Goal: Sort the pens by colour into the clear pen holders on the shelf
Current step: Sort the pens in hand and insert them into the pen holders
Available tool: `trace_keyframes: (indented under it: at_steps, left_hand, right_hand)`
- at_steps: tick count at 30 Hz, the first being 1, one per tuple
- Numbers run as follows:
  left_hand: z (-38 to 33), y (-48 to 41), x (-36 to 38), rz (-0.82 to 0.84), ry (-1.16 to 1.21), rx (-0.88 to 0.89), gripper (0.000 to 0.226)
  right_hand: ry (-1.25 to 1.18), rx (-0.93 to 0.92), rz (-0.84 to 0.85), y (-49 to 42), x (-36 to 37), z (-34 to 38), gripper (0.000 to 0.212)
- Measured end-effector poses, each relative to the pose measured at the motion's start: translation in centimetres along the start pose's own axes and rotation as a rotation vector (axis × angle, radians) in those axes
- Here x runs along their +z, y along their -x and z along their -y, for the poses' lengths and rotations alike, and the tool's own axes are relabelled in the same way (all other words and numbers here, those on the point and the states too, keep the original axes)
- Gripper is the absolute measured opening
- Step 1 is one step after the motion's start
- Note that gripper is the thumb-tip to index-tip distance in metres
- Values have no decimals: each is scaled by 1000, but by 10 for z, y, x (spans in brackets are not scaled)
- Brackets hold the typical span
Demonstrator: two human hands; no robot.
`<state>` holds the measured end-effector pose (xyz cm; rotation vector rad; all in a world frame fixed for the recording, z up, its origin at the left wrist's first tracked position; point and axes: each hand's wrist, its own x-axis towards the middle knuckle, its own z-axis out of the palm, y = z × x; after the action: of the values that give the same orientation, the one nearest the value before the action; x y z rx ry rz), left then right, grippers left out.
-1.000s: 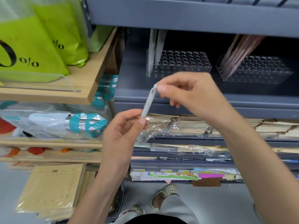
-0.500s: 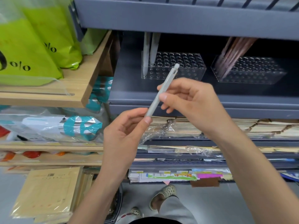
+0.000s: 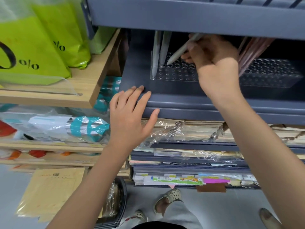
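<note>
The fingers of the right hand (image 3: 214, 66) pinch a smooth pale grey pen (image 3: 177, 52), tilted, its tip at the holes of the left clear pen holder (image 3: 175, 75). Two grey pens (image 3: 159, 50) stand in this holder. The left hand (image 3: 130, 116) lies spread and empty on the dark grey shelf (image 3: 181, 103). Left of the holder, green bags (image 3: 33, 47) read "0/0".

Clear glossy plastic holder (image 3: 175, 75) — matt grey shelf (image 3: 198, 103) — wooden ledge (image 3: 99, 76).
</note>
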<state>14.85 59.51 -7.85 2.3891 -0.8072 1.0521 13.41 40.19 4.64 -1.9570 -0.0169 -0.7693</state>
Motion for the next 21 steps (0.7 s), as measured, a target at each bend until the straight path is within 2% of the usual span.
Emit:
trace_keyframes:
  at_steps: [5,11,16,21]
  left_hand:
    - [1,1,11,-123,-29,14,40]
    - [3,1,14,-142,-36,14,41]
    - [3,2,14,-142,-44,14,41]
    - [3,1,14,-151,-48,10,41]
  right_hand:
    - [114,11,15,-21,18,-6,4]
    - [108,102,15,-32,39,-12,11]
    - [206,103,-17,-24,48,-19,8]
    - [277,87,-30,-25,47,-17,15]
